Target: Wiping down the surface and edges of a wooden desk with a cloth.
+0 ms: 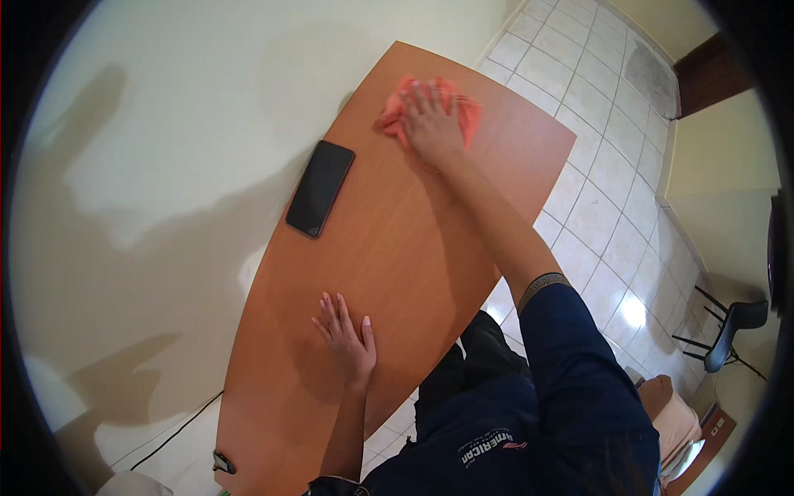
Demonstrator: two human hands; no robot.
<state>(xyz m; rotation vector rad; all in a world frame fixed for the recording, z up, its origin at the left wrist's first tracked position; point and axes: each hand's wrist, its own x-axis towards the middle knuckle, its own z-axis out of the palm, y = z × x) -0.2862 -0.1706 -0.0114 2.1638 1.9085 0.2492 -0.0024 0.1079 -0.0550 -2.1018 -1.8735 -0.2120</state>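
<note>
An orange-red cloth (471, 118) lies bunched on the wooden tabletop (372, 248) towards its far end. Flat on top of it rests my right hand (431, 124), fingers spread, pressing the cloth to the surface; the palm hides part of the cloth. My left hand (347, 344) is palm down on the nearer part of the tabletop, fingers apart, holding nothing. Between the two hands, by the table's left edge, lies a black smartphone (320, 189) with a dark screen. It touches neither hand.
A small dark object (224, 462) sits at the table's near left corner, with a black cable (180, 428) nearby. The wall (155, 155) runs along the left. Beyond the right edge are floor tiles (589, 204) and a dark chair (732, 328).
</note>
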